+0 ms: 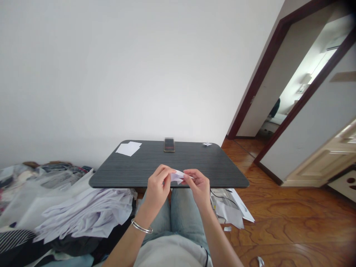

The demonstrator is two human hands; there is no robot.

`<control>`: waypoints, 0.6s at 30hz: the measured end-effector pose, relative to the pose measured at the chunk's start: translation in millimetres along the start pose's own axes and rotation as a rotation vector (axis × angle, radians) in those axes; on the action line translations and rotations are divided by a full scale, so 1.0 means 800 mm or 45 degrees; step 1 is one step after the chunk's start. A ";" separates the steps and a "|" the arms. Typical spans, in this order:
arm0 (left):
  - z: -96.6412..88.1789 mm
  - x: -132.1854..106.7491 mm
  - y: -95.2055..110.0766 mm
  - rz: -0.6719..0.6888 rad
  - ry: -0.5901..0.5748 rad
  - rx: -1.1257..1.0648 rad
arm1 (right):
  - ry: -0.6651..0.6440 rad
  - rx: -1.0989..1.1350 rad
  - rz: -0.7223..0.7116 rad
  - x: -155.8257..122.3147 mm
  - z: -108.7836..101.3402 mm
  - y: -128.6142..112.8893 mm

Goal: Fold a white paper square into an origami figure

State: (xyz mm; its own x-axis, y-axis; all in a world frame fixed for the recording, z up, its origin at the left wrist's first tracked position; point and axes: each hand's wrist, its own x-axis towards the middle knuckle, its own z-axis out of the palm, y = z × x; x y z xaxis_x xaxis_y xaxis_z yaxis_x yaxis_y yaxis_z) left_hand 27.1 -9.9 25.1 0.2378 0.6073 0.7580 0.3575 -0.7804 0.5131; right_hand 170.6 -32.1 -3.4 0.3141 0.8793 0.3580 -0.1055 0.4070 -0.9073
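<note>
Between my two hands is a small folded piece of white paper (176, 176), held just over the near edge of the dark table (150, 163). My left hand (160, 181) pinches its left side between thumb and fingers. On the right side, my right hand (198, 183) grips the paper the same way, with its fingertips partly covering it. Loose white sheets (128, 148) lie at the table's far left corner. A small folded white paper figure (207, 144) rests near the far right corner.
A phone (169, 145) stands at the table's back edge by the wall. Piled clothes and white cloth (89, 211) lie to the left. Papers (230, 213) and a cable are low on the right, above the wooden floor (278, 222). A doorway opens at the right.
</note>
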 end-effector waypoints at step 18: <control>0.004 -0.004 -0.002 -0.094 0.026 -0.103 | 0.017 0.069 0.083 0.000 -0.001 0.000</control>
State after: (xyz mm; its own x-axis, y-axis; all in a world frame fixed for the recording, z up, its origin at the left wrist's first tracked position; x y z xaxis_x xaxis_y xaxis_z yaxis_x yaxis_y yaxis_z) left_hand 28.5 -10.1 21.0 0.1945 0.6609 0.7248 0.2991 -0.7437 0.5979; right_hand 171.0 -31.9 -3.5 0.3174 0.9013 0.2949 -0.1767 0.3618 -0.9154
